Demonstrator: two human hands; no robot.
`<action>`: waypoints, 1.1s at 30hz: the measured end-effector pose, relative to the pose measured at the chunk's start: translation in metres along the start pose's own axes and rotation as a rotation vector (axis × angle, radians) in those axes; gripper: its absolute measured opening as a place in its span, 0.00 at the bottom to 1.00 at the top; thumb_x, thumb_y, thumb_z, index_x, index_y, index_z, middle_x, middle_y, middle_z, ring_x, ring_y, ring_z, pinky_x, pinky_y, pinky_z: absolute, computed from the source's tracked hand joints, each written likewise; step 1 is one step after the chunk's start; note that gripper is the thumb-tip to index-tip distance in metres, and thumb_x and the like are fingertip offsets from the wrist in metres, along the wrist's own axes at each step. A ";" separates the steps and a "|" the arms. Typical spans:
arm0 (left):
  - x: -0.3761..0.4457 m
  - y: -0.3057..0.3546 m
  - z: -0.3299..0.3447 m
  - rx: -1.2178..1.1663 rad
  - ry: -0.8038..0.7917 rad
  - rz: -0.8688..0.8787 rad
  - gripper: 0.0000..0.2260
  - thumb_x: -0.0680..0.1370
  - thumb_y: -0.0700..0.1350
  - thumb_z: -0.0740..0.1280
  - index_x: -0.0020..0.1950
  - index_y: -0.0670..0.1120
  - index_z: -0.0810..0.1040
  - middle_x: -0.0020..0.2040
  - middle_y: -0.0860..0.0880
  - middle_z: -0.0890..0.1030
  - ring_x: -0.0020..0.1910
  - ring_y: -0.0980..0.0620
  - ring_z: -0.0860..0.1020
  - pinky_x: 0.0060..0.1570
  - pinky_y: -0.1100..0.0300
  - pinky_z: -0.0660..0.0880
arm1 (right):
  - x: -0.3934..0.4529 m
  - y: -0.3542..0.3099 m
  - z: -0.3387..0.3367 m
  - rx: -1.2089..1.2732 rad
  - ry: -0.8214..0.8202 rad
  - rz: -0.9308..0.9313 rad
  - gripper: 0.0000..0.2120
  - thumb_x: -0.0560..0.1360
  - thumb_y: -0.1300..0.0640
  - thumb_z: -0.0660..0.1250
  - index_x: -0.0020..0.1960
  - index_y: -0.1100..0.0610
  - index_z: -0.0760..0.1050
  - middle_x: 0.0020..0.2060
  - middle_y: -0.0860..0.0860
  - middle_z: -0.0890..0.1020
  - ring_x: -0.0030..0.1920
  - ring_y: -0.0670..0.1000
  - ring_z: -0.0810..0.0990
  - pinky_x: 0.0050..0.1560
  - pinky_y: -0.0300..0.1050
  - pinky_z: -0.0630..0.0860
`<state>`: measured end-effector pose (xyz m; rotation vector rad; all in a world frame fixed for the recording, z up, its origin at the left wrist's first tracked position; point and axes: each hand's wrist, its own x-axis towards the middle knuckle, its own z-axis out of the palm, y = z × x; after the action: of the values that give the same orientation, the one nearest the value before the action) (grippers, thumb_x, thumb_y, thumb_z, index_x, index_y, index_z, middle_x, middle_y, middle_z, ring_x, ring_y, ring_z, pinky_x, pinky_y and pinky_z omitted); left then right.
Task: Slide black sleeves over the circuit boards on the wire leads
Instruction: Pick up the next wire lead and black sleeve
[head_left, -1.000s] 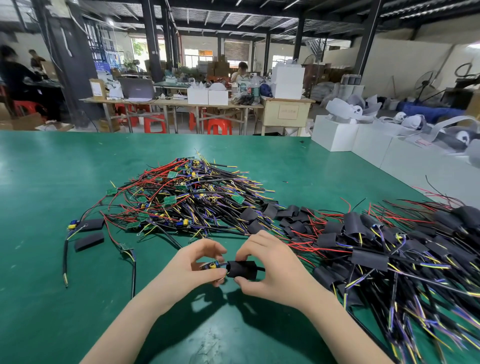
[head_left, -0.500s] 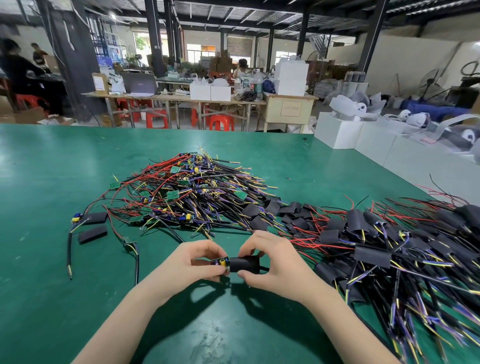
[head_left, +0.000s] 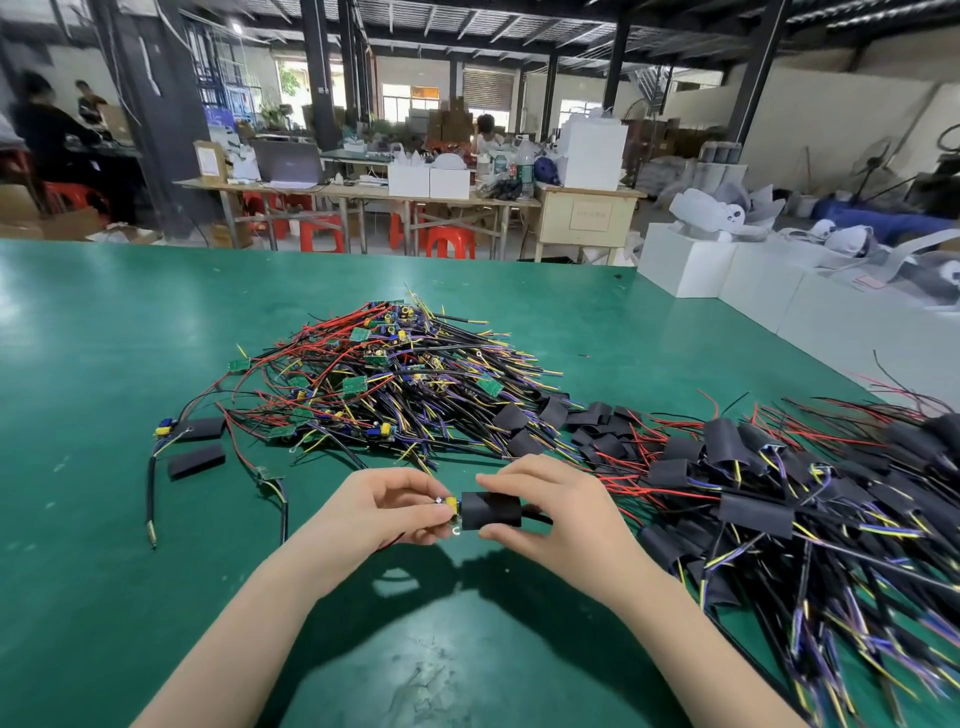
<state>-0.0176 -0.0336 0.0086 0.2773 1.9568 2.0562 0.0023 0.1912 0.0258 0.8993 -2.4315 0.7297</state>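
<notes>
Above the green table (head_left: 114, 332), my left hand (head_left: 384, 506) pinches the end of a small circuit board (head_left: 451, 505) with a yellow part. My right hand (head_left: 553, 506) pinches a black sleeve (head_left: 491, 511) that covers the board's right portion; a black lead runs out of the sleeve to the right. Behind my hands lies a tangled heap of bare boards on wire leads (head_left: 384, 384). Sleeved leads are piled at the right (head_left: 779, 499).
Loose black sleeves (head_left: 196, 460) and a couple of stray leads (head_left: 150, 493) lie at the left. White boxes (head_left: 685, 265) line the table's right edge. Work tables, red stools and several people are far behind.
The board's yellow end now shows more to the left of the sleeve. Both hands have risen slightly over the table and stay close together.
</notes>
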 end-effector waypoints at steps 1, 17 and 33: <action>0.000 0.000 0.000 0.006 -0.005 0.000 0.10 0.67 0.40 0.76 0.46 0.38 0.81 0.40 0.38 0.84 0.38 0.47 0.83 0.38 0.63 0.78 | 0.000 0.000 0.000 -0.012 -0.012 -0.020 0.18 0.69 0.52 0.76 0.56 0.56 0.81 0.49 0.49 0.82 0.48 0.50 0.81 0.48 0.45 0.78; -0.006 0.009 0.000 0.325 0.013 0.192 0.10 0.71 0.39 0.75 0.50 0.50 0.85 0.44 0.45 0.84 0.39 0.51 0.81 0.45 0.61 0.78 | 0.000 -0.006 -0.001 0.088 -0.075 0.102 0.12 0.66 0.55 0.75 0.50 0.54 0.83 0.43 0.47 0.80 0.42 0.46 0.78 0.41 0.24 0.63; -0.001 0.003 0.007 0.328 0.054 0.242 0.20 0.67 0.35 0.79 0.54 0.49 0.79 0.38 0.45 0.83 0.35 0.52 0.79 0.41 0.64 0.77 | -0.001 -0.011 0.000 -0.022 -0.020 0.003 0.12 0.66 0.57 0.74 0.49 0.56 0.82 0.43 0.49 0.81 0.40 0.50 0.79 0.40 0.44 0.78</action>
<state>-0.0147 -0.0277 0.0116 0.5578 2.3961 1.8828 0.0106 0.1848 0.0283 0.8993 -2.4540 0.6965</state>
